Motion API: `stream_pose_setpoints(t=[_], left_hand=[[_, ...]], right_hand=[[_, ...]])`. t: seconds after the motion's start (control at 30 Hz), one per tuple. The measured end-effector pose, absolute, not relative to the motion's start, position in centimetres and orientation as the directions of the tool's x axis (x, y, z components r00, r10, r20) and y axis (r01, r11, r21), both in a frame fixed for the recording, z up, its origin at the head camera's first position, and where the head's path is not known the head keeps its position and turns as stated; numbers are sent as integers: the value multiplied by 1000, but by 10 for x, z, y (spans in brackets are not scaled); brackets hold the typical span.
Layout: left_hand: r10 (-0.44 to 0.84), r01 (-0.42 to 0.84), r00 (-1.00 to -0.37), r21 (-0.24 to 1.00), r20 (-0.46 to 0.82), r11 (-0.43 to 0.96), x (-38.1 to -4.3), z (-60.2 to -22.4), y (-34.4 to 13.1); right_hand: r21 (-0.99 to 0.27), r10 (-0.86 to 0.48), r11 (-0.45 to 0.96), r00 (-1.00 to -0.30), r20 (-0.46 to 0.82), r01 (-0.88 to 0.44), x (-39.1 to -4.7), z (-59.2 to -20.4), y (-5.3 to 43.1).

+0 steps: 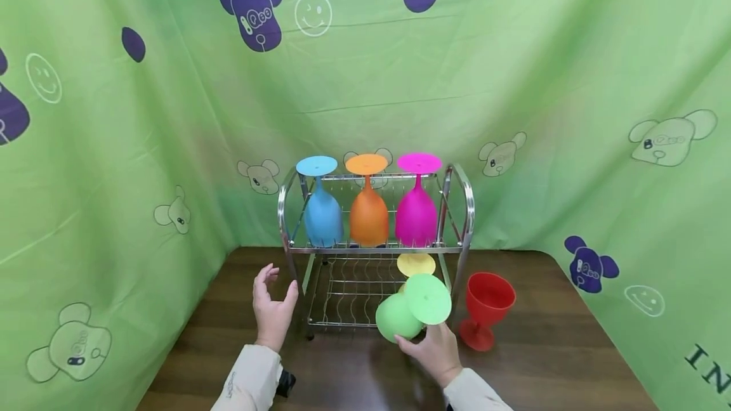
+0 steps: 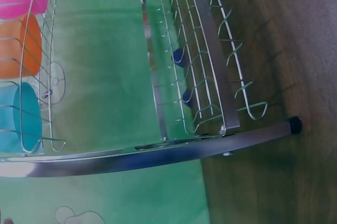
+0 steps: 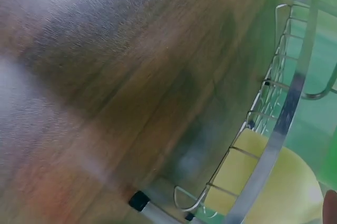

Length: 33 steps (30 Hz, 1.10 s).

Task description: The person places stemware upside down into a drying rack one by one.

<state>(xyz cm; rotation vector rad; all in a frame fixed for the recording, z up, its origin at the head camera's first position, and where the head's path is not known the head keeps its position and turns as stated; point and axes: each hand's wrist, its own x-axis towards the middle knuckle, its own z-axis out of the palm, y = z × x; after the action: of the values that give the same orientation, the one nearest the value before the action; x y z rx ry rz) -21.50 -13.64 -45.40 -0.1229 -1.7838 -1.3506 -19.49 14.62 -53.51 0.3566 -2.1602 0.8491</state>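
My right hand (image 1: 435, 355) grips a light green goblet (image 1: 396, 318), tilted with its round foot toward the camera, in front of the rack's lower tier. Behind it, a yellow goblet (image 1: 415, 264) stands upside down on that tier, partly hidden by the green one. In the right wrist view the yellow bowl (image 3: 287, 182) shows through the wires, with a fingertip (image 3: 330, 206) at the right edge. Left of the two-tier metal rack (image 1: 374, 250), my left hand (image 1: 273, 314) is raised, thumb and fingers spread apart, holding nothing.
Blue (image 1: 323, 217), orange (image 1: 368, 217) and magenta (image 1: 416, 217) goblets stand upside down on the upper tier. A red goblet (image 1: 490, 300) stands upright on the wooden table (image 1: 548, 347), right of the rack. Green patterned cloth (image 1: 365, 81) hangs behind and at both sides.
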Motion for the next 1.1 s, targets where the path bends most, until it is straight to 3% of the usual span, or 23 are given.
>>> stream_pose_setpoints(t=[0.53,0.8,1.1], left_hand=[[-402,408,-759,855,512,319,-230,-456,-144],[-271,274,-913,950,306,147,-236,-446,-147],[-219,371,-898,924,382,89,-249,-441,-146]], right_hand=[[-382,-100,726,-638,764,-571,-227,-529,119],[-410,-102,732,-683,723,-543,-238,-531,111],[-480,-88,751,-789,608,-454,-244,-529,105]])
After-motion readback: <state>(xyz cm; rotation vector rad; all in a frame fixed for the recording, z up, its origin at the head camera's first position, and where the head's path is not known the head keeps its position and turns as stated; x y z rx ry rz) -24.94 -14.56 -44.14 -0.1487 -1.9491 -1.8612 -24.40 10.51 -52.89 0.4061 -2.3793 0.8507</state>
